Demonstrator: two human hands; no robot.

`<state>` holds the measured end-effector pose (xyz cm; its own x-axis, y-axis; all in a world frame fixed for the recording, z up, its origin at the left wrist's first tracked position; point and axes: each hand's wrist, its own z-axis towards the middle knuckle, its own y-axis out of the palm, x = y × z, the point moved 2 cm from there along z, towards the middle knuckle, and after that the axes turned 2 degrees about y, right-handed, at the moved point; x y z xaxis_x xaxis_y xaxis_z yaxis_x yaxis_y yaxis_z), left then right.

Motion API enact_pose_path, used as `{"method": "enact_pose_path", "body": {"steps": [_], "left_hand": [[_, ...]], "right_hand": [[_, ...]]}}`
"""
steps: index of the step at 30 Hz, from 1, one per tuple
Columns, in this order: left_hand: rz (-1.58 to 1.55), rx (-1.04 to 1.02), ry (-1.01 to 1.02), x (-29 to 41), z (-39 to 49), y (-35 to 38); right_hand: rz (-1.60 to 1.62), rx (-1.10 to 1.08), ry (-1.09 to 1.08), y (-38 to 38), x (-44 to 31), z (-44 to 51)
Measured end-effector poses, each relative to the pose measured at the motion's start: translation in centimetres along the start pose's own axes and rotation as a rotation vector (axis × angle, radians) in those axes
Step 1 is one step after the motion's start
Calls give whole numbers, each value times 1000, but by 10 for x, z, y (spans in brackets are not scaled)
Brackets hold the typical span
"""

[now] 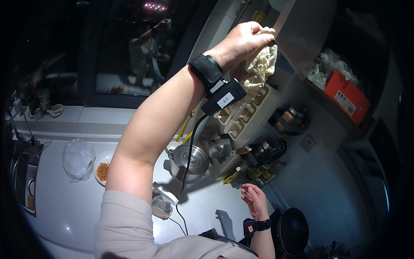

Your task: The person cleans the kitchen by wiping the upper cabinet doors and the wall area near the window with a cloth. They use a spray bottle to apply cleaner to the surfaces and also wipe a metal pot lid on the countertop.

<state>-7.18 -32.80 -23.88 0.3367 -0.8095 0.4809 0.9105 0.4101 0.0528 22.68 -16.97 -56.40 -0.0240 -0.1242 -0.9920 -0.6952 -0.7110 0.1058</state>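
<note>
My left hand is raised high at the top of the picture, its fingers pinching a crumpled pale-yellow cloth that hangs down. Behind and below the cloth is a cream rack with several compartments, mounted by the wall. A black strap and a small black device with a cable sit on my left wrist. My right hand is low at the right, above the white counter, with fingers curled; whether a small thing is between the fingertips cannot be told.
A lidded metal pot, a plate of orange-brown shredded food and a plastic bag stand on the counter. Bottles stand by the right wall, a black frying pan lower right. An orange box lies on a shelf; a sink is left.
</note>
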Motion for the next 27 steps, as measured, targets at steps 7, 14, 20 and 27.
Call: {"method": "enact_pose_path", "body": {"steps": [7,14,20,27], "left_hand": [[75,-3,15,3,-1,6],[76,-11,30,3,-1,10],[34,-27,10,5,-3,13],[65,-33,12,10,-2,18]], "right_hand": [[-4,14,1,-4,3,-1],[12,-3,-6,-3,3,0],[13,-4,-1,-4,4,0],[24,3,2,-6,5,-1]]}}
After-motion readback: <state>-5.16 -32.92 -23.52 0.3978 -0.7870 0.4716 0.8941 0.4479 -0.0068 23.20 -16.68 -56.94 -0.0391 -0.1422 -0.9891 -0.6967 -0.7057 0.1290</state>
